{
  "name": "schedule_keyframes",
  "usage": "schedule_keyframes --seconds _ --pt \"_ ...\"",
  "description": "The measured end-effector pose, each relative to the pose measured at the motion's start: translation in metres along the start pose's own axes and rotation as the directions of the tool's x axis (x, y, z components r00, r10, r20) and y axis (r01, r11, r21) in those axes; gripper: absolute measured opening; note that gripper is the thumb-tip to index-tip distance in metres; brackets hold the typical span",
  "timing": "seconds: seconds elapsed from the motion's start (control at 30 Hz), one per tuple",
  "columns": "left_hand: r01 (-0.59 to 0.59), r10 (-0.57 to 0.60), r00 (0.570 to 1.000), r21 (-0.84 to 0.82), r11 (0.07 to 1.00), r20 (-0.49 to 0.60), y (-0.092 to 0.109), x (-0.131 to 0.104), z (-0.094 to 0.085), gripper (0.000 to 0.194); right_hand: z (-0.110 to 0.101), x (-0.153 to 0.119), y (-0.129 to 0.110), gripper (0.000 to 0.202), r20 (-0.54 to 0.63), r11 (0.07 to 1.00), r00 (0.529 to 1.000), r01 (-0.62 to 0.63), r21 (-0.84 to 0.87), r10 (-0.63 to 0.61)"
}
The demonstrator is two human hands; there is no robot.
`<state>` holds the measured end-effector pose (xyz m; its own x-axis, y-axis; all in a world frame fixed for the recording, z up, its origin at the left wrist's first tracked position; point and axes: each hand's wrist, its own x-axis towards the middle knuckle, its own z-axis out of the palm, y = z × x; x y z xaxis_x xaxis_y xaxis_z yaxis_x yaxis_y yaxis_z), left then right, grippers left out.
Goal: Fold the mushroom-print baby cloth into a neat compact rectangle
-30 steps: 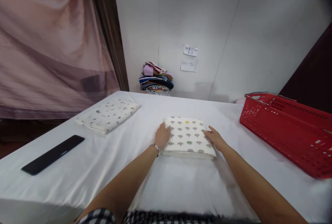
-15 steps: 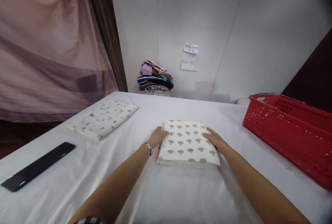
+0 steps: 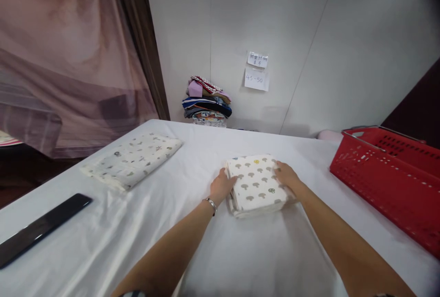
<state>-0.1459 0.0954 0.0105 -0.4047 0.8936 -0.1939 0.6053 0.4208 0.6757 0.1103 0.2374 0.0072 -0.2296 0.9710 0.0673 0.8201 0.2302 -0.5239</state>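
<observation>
A folded white cloth (image 3: 257, 182) printed with grey mushrooms, plus a yellow and a green one, is between my hands in the middle. My left hand (image 3: 222, 186), with a silver bracelet at the wrist, grips its left edge, thumb on top. On the opposite edge my right hand (image 3: 287, 175) has its thumb over the fabric and its fingers partly hidden. I cannot tell whether the cloth is lifted off the white table cover (image 3: 206, 242). A second white cloth (image 3: 137, 159) with small dark prints lies flat at the left.
A red plastic basket (image 3: 388, 187) with a metal handle stands at the right. A dark, glossy flat strip (image 3: 41, 228) lies at the front left. Behind the table is a stack of folded fabrics (image 3: 206, 102) by the wall. A pink curtain (image 3: 68, 58) hangs at the left.
The mushroom cloth has shifted right, turned and now looks narrower, with both hands still on its sides. The view has moved slightly.
</observation>
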Motion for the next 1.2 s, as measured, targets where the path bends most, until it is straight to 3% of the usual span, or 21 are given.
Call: schedule_keyframes --seconds 0.17,0.3,0.4,0.57,0.7,0.83,0.93,1.03,1.2 --pt "-0.029 0.028 1.0 -0.083 0.996 -0.007 -0.004 -0.013 0.002 0.065 0.02 -0.008 -0.068 0.048 0.007 0.963 0.963 0.269 0.035 -0.269" --pt "-0.092 0.085 0.995 -0.166 0.982 -0.05 -0.009 -0.022 0.007 0.069 0.047 -0.013 -0.126 0.048 0.141 0.897 0.888 0.443 0.002 -0.439" --pt "-0.147 0.132 0.987 -0.189 0.971 -0.089 -0.015 -0.027 0.012 0.071 0.069 -0.019 -0.149 0.047 0.259 0.856 0.839 0.511 -0.076 -0.478" --pt "-0.233 0.208 0.965 -0.154 0.96 -0.162 -0.022 -0.032 0.018 0.056 0.083 -0.021 -0.151 0.045 0.274 0.885 0.858 0.464 -0.049 -0.435" --pt "-0.193 0.158 0.975 -0.253 0.948 -0.154 -0.024 -0.026 0.015 0.051 0.068 -0.021 -0.143 0.042 0.21 0.927 0.905 0.374 0.023 -0.37" --pt "-0.093 0.046 0.988 -0.335 0.938 -0.146 -0.025 -0.01 0.0 0.027 0.046 -0.051 -0.139 0.034 0.096 0.938 0.937 0.324 0.119 -0.336" --pt "-0.1 0.065 0.991 -0.321 0.942 -0.118 -0.023 0.0 -0.012 0.017 0.035 -0.092 -0.139 0.025 0.096 0.897 0.895 0.423 0.125 -0.436" --pt "-0.103 0.08 0.993 -0.326 0.94 -0.084 -0.019 0.004 -0.017 0.017 0.029 -0.129 -0.136 0.033 0.141 0.877 0.866 0.48 0.03 -0.479" --pt "-0.115 0.115 0.993 -0.26 0.959 -0.013 -0.018 0.004 -0.013 0.017 0.026 -0.15 -0.121 0.051 0.223 0.812 0.795 0.583 -0.025 -0.564"
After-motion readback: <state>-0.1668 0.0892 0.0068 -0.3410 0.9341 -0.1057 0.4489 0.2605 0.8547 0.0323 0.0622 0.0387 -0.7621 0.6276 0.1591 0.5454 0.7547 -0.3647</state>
